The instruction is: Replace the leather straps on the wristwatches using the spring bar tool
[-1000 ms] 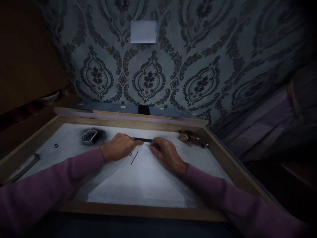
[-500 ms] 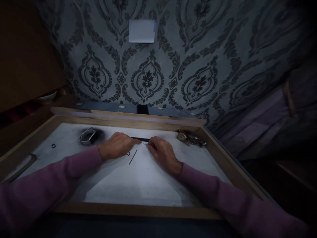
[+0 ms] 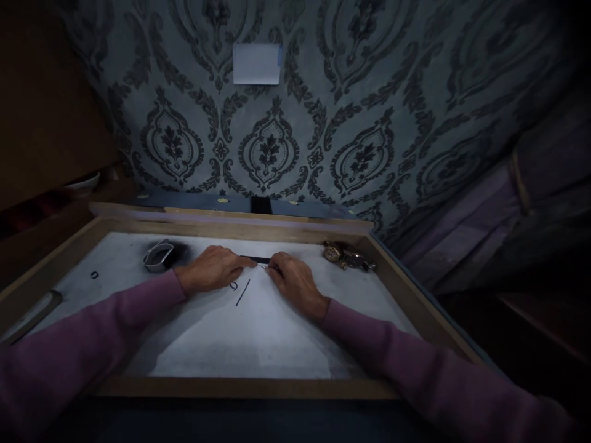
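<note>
Beyond my fingertips a narrow black strip [image 3: 255,259], likely a watch strap, lies crosswise on the white surface [image 3: 217,351]. My left hand [image 3: 215,269] holds its left end, index finger stretched along its near side. Fingers pinched, my right hand [image 3: 296,283] grips a thin metal tool [image 3: 262,266] whose tip points to the left fingertip; the hand hides most of it. Just in front of the left hand is a small black loop [image 3: 234,286], and beside that a thin dark stick [image 3: 242,292].
A wooden frame [image 3: 249,387] borders the surface. At the back left sits a silver watch [image 3: 159,256]; several watches [image 3: 346,255] are heaped at the back right. Left are another black loop [image 3: 94,275] and a curved band [image 3: 39,315]. Patterned wallpaper [image 3: 270,154] rises behind.
The whole view has shifted slightly, so everything appears a little further left. Both hands keep nearly the same pose at the black strip.
</note>
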A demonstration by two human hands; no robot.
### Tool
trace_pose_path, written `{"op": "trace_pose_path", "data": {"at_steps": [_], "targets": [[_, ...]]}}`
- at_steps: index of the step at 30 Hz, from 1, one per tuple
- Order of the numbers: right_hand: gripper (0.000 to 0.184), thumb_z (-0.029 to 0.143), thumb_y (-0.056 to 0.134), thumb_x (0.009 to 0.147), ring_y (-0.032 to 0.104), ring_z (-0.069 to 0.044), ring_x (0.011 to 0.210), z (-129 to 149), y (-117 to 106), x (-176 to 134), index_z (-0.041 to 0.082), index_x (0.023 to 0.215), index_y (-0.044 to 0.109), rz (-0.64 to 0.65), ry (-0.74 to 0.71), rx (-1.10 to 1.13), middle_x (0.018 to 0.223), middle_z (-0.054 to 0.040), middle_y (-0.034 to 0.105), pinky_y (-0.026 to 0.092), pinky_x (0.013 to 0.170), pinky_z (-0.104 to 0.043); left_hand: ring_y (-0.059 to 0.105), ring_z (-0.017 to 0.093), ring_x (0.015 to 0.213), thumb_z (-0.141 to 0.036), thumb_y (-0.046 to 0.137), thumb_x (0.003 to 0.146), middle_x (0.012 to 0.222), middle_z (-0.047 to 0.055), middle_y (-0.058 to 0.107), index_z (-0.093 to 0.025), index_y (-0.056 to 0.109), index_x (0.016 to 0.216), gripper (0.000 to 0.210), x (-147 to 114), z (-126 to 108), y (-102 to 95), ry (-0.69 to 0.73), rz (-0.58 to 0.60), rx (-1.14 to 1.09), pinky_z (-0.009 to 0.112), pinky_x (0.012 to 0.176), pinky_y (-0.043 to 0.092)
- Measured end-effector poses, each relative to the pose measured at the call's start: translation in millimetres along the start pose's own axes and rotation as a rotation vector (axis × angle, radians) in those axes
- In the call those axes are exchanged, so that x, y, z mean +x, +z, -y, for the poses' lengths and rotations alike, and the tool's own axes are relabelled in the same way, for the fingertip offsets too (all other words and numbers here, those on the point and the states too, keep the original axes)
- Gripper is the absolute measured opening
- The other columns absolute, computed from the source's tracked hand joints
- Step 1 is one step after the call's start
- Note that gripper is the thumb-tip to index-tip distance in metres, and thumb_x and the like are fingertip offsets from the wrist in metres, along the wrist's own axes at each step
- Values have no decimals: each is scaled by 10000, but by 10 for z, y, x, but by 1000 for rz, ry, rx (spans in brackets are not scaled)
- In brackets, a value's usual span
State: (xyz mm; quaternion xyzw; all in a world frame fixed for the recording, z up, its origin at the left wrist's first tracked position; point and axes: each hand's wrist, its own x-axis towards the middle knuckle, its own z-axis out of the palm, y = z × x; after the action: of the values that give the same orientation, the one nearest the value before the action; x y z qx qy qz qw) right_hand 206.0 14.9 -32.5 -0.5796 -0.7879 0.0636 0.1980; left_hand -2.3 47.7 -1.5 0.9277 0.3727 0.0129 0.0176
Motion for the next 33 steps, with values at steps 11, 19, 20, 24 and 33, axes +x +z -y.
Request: {"op": "trace_pose_path", "data": {"at_steps": [11, 19, 20, 24, 33], "targets": [[61, 134, 576, 869, 575, -172, 743, -38, -8, 2, 176, 838, 606, 2, -26, 45, 835, -39, 655, 352, 652, -264, 682, 212, 797, -222, 432, 930, 887, 66, 740, -233, 555, 1291, 382, -37, -50, -54, -3, 46, 54, 290, 674, 448], [61, 153, 571, 872, 570, -166, 714, -71, -8, 7, 164, 823, 605, 0, -48, 102, 788, -34, 644, 368, 647, -260, 688, 213, 866, -229, 411, 948, 980, 60, 743, -263, 541, 1315, 391, -52, -39, -35, 31, 49, 63, 286, 678, 437], [65, 154, 569, 872, 568, -164, 707, -75, -6, 9, 165, 819, 605, -2, -49, 109, 782, -32, 643, 368, 644, -259, 688, 212, 862, -226, 409, 949, 976, 59, 743, -266, 536, 1321, 395, -54, -40, -34, 34, 50, 62, 286, 675, 435], [80, 164, 561, 872, 561, -158, 687, -88, 2, 13, 172, 804, 603, -7, -54, 134, 760, -23, 636, 367, 633, -255, 688, 220, 834, -214, 412, 945, 940, 60, 744, -272, 536, 1321, 400, -54, -40, -24, 42, 51, 57, 294, 663, 432], [68, 155, 551, 860, 558, -164, 700, -103, 33, 14, 174, 815, 598, -8, -73, 166, 775, -28, 636, 372, 646, -261, 678, 196, 780, -221, 447, 932, 892, 55, 746, -267, 586, 1271, 370, -50, -5, 28, 58, -6, 31, 279, 670, 437]]}}
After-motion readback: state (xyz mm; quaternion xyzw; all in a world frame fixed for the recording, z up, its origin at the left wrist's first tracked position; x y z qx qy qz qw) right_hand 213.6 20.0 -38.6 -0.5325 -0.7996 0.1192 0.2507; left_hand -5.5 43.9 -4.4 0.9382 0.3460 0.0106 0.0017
